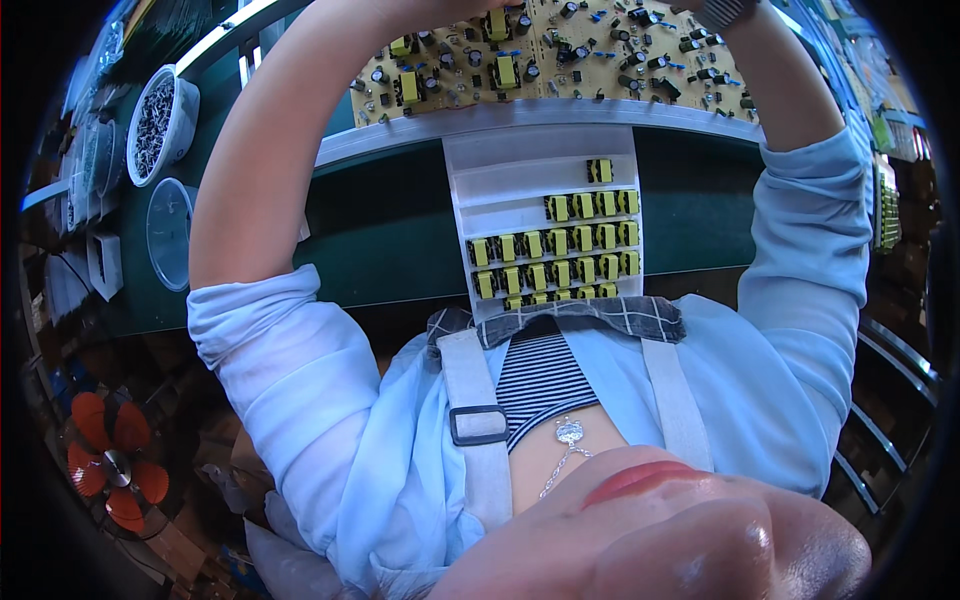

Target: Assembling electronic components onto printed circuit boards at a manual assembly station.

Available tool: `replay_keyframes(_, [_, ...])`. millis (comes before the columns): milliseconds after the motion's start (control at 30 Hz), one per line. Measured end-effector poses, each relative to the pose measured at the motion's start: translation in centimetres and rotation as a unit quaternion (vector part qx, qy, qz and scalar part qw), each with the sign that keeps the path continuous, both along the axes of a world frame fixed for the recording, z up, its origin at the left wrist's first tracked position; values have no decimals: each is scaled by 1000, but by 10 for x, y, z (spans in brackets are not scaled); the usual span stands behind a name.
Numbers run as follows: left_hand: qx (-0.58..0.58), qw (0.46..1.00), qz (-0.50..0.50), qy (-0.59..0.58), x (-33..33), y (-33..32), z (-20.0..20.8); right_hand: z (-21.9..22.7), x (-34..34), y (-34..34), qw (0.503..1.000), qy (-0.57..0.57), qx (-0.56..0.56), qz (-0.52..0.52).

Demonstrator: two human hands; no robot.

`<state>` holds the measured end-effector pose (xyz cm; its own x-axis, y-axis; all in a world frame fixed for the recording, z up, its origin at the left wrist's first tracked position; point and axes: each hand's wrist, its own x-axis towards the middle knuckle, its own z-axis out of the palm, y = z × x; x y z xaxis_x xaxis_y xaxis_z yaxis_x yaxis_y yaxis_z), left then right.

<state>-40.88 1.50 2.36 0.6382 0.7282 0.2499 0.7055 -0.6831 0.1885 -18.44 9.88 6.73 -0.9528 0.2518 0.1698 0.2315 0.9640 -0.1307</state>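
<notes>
My left hand (455, 8) reaches over the far left part of some tan circuit boards (548, 80); the top edge cuts off most of it, and its fingers are hardly visible. Over the boards' far right side is my right hand (690, 4), nearly all out of the picture, with a striped band (728, 12) at its wrist. Whether either hand holds anything does not show. The boards carry black capacitors, small parts and several yellow transformers (506, 71). Between me and them, a white tray (500, 180) holds rows of yellow-and-black transformers (583, 238).
A pale metal rail (400, 138) runs along the boards' near edge. On the green table (390, 220) at left stand a white tub (180, 130) of small metal-legged parts and a clear tub (168, 235). An orange-bladed fan (118, 465) is at lower left.
</notes>
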Motion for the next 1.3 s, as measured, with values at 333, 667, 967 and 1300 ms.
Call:
replay_keyframes(333, [118, 990, 55, 47, 17, 1, 7, -18, 29, -1, 995, 69, -59, 35])
replay_keyframes(667, [84, 994, 76, -4, 30, 0, 17, -11, 14, 3, 992, -101, 68, -32])
replay_keyframes(967, [-25, 955, -69, -286, 34, -3, 16, -14, 34, 20, 989, 24, -144, 15])
replay_keyframes(1300, [51, 988, 118, 81, 82, 20, 26, -29, 91, 18, 902, 211, -359, -112])
